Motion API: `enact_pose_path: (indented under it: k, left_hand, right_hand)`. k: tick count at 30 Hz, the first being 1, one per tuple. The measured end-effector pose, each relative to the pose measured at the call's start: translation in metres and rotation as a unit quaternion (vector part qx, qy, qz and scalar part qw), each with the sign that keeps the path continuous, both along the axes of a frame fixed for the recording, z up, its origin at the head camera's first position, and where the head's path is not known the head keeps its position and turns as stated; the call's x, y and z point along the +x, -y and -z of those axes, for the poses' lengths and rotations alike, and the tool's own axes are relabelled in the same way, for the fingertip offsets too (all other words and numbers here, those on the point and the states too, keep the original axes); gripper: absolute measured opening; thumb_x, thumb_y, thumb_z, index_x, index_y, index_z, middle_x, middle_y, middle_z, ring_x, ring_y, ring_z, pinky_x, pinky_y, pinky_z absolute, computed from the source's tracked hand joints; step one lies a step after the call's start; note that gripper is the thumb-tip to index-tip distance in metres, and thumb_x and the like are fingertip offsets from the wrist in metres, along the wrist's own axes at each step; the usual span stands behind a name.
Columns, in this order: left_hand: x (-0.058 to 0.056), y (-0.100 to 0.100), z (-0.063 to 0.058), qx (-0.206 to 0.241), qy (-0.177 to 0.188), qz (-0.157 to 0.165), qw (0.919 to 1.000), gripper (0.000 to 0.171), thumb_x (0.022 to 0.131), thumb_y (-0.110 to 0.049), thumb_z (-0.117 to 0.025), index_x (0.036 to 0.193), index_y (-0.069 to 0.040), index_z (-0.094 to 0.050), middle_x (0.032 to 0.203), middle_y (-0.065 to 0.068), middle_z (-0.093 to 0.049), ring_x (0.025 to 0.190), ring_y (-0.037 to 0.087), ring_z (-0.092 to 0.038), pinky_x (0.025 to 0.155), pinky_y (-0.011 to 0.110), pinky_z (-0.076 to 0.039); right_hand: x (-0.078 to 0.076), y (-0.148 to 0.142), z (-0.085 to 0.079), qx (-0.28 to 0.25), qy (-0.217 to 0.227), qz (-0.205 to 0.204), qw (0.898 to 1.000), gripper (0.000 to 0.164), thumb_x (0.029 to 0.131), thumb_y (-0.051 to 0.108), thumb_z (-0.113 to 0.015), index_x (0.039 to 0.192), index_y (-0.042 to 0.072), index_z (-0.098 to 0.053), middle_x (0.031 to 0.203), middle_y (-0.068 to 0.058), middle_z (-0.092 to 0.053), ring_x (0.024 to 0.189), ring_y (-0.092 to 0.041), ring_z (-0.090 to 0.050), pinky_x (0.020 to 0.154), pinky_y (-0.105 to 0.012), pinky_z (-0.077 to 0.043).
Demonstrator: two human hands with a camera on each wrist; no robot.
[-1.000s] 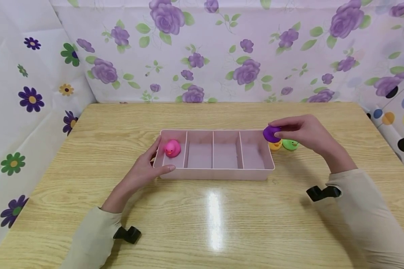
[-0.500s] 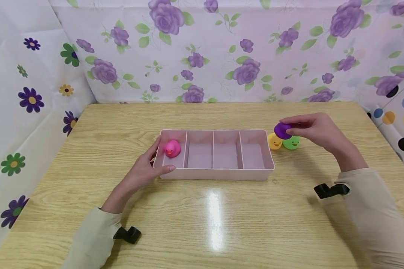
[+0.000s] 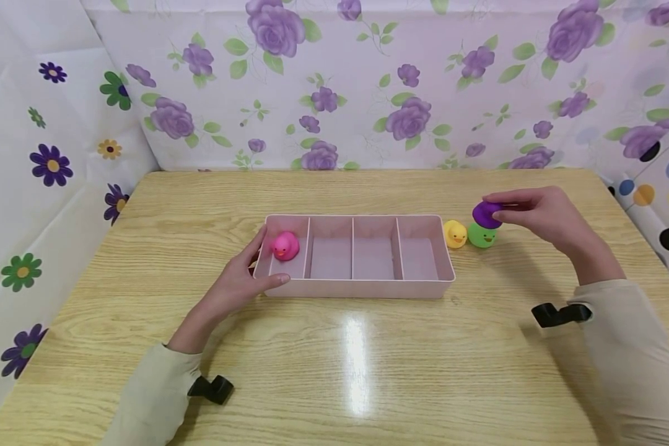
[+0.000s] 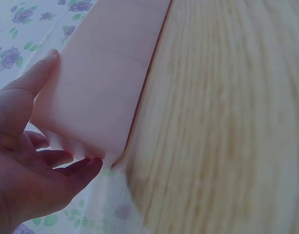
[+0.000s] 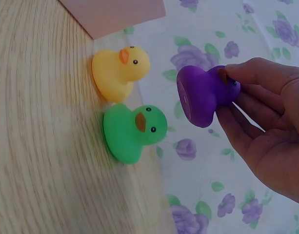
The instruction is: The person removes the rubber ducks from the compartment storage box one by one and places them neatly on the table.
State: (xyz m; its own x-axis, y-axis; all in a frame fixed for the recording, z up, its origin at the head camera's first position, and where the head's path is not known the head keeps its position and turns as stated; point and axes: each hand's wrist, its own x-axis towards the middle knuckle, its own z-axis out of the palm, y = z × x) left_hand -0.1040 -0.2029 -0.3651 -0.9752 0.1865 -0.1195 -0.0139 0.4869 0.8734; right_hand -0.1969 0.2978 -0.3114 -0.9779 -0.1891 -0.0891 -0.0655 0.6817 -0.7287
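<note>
Head view: our right hand [image 3: 541, 214] pinched the purple duck [image 3: 486, 214] by its head, held in the air just above the green duck [image 3: 482, 236]. A second before, that duck hung over the tray's right end; half a second before, it was above the yellow duck [image 3: 455, 234]. So it had travelled right, away from the tray [image 3: 362, 288], not toward it. We judged it was going back beside the other two ducks rather than into a compartment. Our left hand [image 3: 240, 286] had not moved: thumb on the near wall, fingers at the left end wall, steadying the tray. The pink duck [image 3: 285, 245] sat unchanged in the leftmost compartment; the other three compartments held nothing.

Left wrist view: left hand [image 4: 27, 161] cupped the tray [image 4: 98, 83] corner, thumb straight along one wall, fingers loosely bent against the end. Tray flat on the table [image 4: 222, 122].

Right wrist view: right hand [image 5: 266, 126] had thumb and fingers pinched on the purple duck [image 5: 203, 95], its base facing the table and clear of it. Green duck [image 5: 132, 131] and yellow duck [image 5: 119, 72] stood upright on the table, touching or nearly so. Purple duck was not touching either.
</note>
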Motion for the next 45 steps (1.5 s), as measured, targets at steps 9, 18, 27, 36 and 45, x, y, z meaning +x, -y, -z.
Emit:
enact_pose_path:
  k: [9,18,27,36,45]
  left_hand:
    - [0.002,0.0,0.0,-0.004,0.0,-0.001,1.0,0.104,0.088,-0.026,-0.078,0.162,-0.019,-0.006,0.161,0.02,-0.024,0.142,0.039,-0.031,0.109,0.056,-0.035]
    - [0.002,0.0,0.001,-0.003,-0.003,0.0,1.0,0.104,0.088,-0.025,-0.079,0.162,-0.018,-0.007,0.159,0.022,-0.028,0.14,0.038,-0.034,0.106,0.055,-0.04]
    - [0.002,0.0,0.002,-0.008,-0.005,0.0,1.0,0.103,0.088,-0.026,-0.078,0.162,-0.018,-0.007,0.162,0.02,-0.022,0.144,0.039,-0.03,0.111,0.057,-0.033]
    - [0.0,0.001,0.001,-0.018,-0.009,0.002,0.9998,0.104,0.088,-0.03,-0.078,0.162,-0.017,-0.007,0.162,0.021,-0.022,0.143,0.04,-0.03,0.111,0.058,-0.032]
    - [0.0,0.001,0.001,-0.012,-0.008,0.002,0.9999,0.103,0.088,-0.028,-0.078,0.162,-0.02,-0.007,0.163,0.019,-0.021,0.145,0.038,-0.028,0.111,0.056,-0.033]
  right_hand:
    - [0.0,-0.013,0.008,-0.009,0.009,0.016,1.0,0.053,0.095,0.038,-0.069,0.138,0.007,-0.061,0.111,0.019,-0.064,0.094,0.006,-0.062,0.079,-0.01,-0.047]
    - [0.005,-0.032,0.015,0.006,-0.005,0.013,1.0,0.053,0.097,0.04,-0.064,0.139,0.008,-0.06,0.12,0.019,-0.06,0.098,0.012,-0.056,0.079,-0.006,-0.043]
    - [0.004,-0.044,0.027,0.011,-0.005,0.017,1.0,0.047,0.1,0.031,-0.063,0.139,0.005,-0.059,0.115,0.022,-0.059,0.095,0.015,-0.055,0.078,-0.007,-0.044]
    - [0.001,-0.051,0.038,0.019,0.021,0.028,0.999,0.045,0.1,0.027,-0.063,0.139,0.006,-0.059,0.128,0.005,-0.059,0.097,0.014,-0.053,0.079,-0.009,-0.046]
    - [0.0,-0.057,0.047,0.036,0.053,0.014,0.998,0.056,0.095,0.042,-0.067,0.138,0.007,-0.06,0.141,-0.021,-0.053,0.102,0.012,-0.047,0.079,-0.007,-0.042]
